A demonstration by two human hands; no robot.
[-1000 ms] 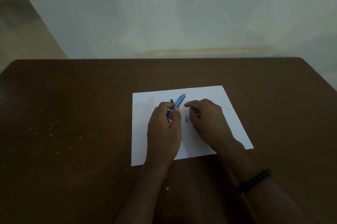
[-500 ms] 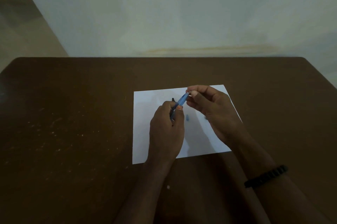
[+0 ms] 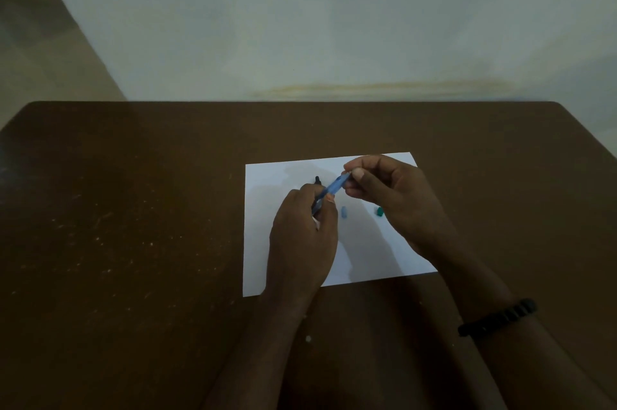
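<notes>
Above paper [image 3: 293, 172]: pen [image 3: 335, 187] between left-hand fingers [image 3: 329, 198], right-hand fingers [image 3: 358, 173].

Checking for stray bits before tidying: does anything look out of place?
Yes: two small loose bits lie on the paper, a pale blue piece and a green piece beside the right hand, seemingly parts off the pen.

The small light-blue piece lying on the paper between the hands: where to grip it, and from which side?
Probably best to pinch the light-blue piece across its narrow width, coming down from above. It is tiny and lies flat on the paper, long axis pointing away from the person, and the left hand sits close beside it, so a sideways approach looks crowded.
</notes>
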